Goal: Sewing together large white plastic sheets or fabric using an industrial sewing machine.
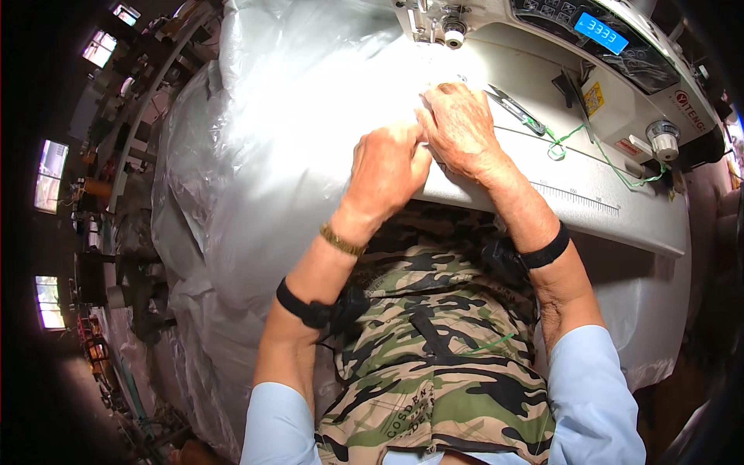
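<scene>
Both hands meet at the front of a white sewing machine point(496, 46), just below its brightly lit needle area. My left hand point(387, 167) is closed, with its fingertips pressed together beside the right one. My right hand point(463, 128) is closed too, its fingers curled down a little nearer the needle. Strong glare and the fingers themselves hide what they pinch. A large crumpled sheet of pale, translucent plastic point(209, 186) spreads left from the lit area and hangs over the table's side. Thread snips point(515, 108) lie just right of my right hand.
Green string point(558, 147) trails from the snips toward a knob point(663, 141) on the machine. A ruler scale point(577, 198) runs along the table's front edge. A blue display point(601, 32) glows on the machine arm. Cluttered shelving point(101, 256) stands far left.
</scene>
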The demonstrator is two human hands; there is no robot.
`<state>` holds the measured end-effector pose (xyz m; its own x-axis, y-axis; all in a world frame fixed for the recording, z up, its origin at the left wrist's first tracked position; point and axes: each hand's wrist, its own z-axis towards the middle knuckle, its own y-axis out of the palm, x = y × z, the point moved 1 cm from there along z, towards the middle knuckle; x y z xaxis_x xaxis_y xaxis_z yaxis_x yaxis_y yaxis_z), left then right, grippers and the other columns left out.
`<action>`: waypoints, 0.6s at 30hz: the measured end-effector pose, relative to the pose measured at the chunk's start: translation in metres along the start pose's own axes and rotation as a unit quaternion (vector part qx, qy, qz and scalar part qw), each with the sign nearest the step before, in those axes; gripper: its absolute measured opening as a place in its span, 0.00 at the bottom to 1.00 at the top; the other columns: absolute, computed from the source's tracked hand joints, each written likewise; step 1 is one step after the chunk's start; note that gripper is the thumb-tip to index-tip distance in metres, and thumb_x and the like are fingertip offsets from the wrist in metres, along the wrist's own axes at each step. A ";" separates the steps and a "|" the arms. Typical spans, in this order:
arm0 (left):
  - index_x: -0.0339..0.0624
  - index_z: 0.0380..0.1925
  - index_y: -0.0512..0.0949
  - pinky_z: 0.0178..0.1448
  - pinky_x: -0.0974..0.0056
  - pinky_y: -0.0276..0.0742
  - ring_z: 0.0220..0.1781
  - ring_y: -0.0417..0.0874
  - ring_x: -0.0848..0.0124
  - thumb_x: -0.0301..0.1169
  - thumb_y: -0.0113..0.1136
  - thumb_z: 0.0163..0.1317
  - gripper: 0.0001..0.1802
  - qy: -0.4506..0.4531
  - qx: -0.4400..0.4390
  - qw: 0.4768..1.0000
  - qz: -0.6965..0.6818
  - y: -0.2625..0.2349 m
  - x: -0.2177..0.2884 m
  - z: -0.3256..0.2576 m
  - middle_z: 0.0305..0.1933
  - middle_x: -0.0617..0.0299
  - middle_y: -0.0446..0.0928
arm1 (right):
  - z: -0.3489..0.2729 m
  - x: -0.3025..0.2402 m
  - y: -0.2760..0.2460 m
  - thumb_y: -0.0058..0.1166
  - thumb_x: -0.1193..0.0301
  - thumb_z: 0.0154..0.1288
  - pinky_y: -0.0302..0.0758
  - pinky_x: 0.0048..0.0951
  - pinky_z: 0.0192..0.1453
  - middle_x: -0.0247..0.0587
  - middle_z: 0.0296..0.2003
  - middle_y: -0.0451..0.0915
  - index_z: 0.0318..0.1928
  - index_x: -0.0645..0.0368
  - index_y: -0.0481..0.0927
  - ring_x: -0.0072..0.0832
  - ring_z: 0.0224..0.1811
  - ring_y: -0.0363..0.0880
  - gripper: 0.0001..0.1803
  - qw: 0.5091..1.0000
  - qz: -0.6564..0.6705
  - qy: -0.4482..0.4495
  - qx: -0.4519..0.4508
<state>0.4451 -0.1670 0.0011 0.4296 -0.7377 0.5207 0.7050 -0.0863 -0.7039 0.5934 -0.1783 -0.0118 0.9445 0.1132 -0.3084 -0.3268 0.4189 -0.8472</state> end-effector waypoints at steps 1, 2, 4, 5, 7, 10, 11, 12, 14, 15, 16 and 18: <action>0.31 0.27 0.81 0.32 0.56 0.74 0.23 0.78 0.53 0.27 0.57 0.51 0.09 0.006 0.008 1.000 0.007 0.005 -0.004 0.009 0.20 0.46 0.75 | 0.001 0.001 0.000 0.51 0.63 0.65 0.65 0.45 0.58 0.50 0.44 0.81 0.42 0.62 0.82 0.43 0.54 0.75 0.15 1.000 -0.008 0.009 -0.018; 0.31 0.27 0.81 0.32 0.56 0.74 0.23 0.78 0.53 0.27 0.57 0.51 0.09 -0.006 -0.008 1.000 0.010 0.010 -0.008 0.017 0.20 0.46 0.75 | 0.002 0.001 -0.001 0.49 0.65 0.67 0.66 0.44 0.57 0.49 0.44 0.81 0.44 0.61 0.82 0.44 0.54 0.75 0.15 1.000 -0.015 0.007 -0.020; 0.31 0.28 0.82 0.32 0.56 0.75 0.24 0.79 0.50 0.26 0.57 0.50 0.09 -0.002 0.008 0.999 0.048 0.014 -0.015 0.030 0.22 0.43 0.76 | 0.005 0.002 -0.001 0.51 0.67 0.62 0.66 0.43 0.58 0.47 0.43 0.82 0.42 0.60 0.82 0.42 0.53 0.76 0.12 1.000 -0.011 0.016 -0.011; 0.31 0.31 0.83 0.33 0.59 0.76 0.24 0.80 0.56 0.28 0.58 0.52 0.11 -0.013 0.003 0.998 0.054 0.013 -0.018 0.035 0.22 0.45 0.78 | 0.006 0.002 -0.001 0.53 0.70 0.58 0.67 0.42 0.58 0.46 0.43 0.82 0.39 0.59 0.82 0.40 0.53 0.77 0.10 1.000 -0.009 0.016 0.015; 0.32 0.34 0.84 0.35 0.61 0.76 0.25 0.80 0.60 0.29 0.59 0.54 0.12 -0.045 -0.011 0.999 -0.020 0.006 -0.021 0.038 0.24 0.49 0.79 | 0.006 0.005 0.001 0.52 0.71 0.58 0.67 0.43 0.58 0.45 0.43 0.82 0.39 0.59 0.82 0.40 0.53 0.77 0.10 1.000 -0.012 0.017 0.011; 0.36 0.49 0.83 0.41 0.65 0.77 0.36 0.81 0.70 0.32 0.61 0.62 0.17 -0.108 -0.099 0.981 -0.131 -0.019 -0.021 0.026 0.35 0.56 0.84 | 0.007 0.009 0.006 0.47 0.68 0.67 0.68 0.44 0.59 0.46 0.46 0.82 0.43 0.59 0.83 0.43 0.54 0.76 0.13 1.000 -0.012 0.025 0.000; 0.37 0.53 0.80 0.43 0.66 0.77 0.40 0.81 0.70 0.32 0.60 0.64 0.19 -0.072 -0.056 0.986 -0.142 -0.029 -0.019 0.012 0.42 0.55 0.84 | 0.007 0.009 0.007 0.47 0.69 0.67 0.67 0.44 0.60 0.46 0.47 0.82 0.45 0.59 0.83 0.43 0.55 0.76 0.13 1.000 -0.014 0.026 0.009; 0.38 0.57 0.78 0.45 0.67 0.78 0.45 0.81 0.69 0.31 0.58 0.66 0.20 -0.010 0.001 0.988 -0.156 -0.042 -0.018 -0.003 0.48 0.54 0.84 | 0.007 0.009 0.006 0.47 0.69 0.67 0.67 0.43 0.61 0.46 0.48 0.82 0.47 0.59 0.82 0.43 0.55 0.76 0.14 0.999 -0.017 0.025 0.018; 0.38 0.59 0.76 0.53 0.64 0.78 0.54 0.81 0.65 0.33 0.57 0.68 0.21 -0.059 0.008 0.993 -0.102 -0.070 -0.032 -0.030 0.57 0.51 0.80 | 0.000 0.004 0.001 0.47 0.73 0.67 0.71 0.45 0.58 0.53 0.48 0.81 0.51 0.61 0.80 0.47 0.51 0.78 0.16 0.996 0.054 0.040 0.052; 0.39 0.58 0.77 0.57 0.62 0.77 0.56 0.80 0.61 0.34 0.56 0.69 0.20 -0.065 0.014 0.996 0.064 -0.080 -0.041 -0.039 0.58 0.51 0.80 | -0.007 -0.003 -0.003 0.47 0.73 0.68 0.74 0.42 0.53 0.53 0.45 0.81 0.50 0.63 0.80 0.46 0.47 0.80 0.14 0.987 0.103 0.012 0.119; 0.39 0.57 0.78 0.60 0.59 0.76 0.59 0.80 0.58 0.35 0.55 0.70 0.19 -0.046 0.042 0.974 0.220 -0.088 -0.052 -0.050 0.58 0.50 0.79 | -0.016 -0.011 -0.006 0.48 0.73 0.69 0.77 0.39 0.49 0.53 0.42 0.82 0.49 0.64 0.79 0.44 0.43 0.81 0.12 0.974 0.157 0.017 0.164; 0.39 0.56 0.78 0.63 0.58 0.74 0.62 0.78 0.56 0.36 0.54 0.70 0.19 -0.066 0.048 0.975 0.206 -0.097 -0.077 -0.062 0.59 0.50 0.79 | -0.050 -0.031 -0.010 0.51 0.71 0.69 0.76 0.41 0.42 0.52 0.38 0.81 0.41 0.65 0.78 0.49 0.38 0.80 0.08 0.949 0.251 0.037 0.188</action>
<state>0.3082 -0.1435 -0.0004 0.7512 -0.6042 0.2658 0.5047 0.2662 -0.8212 0.5660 -0.2310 -0.0160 0.6631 0.3254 -0.6741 -0.6870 0.6221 -0.3755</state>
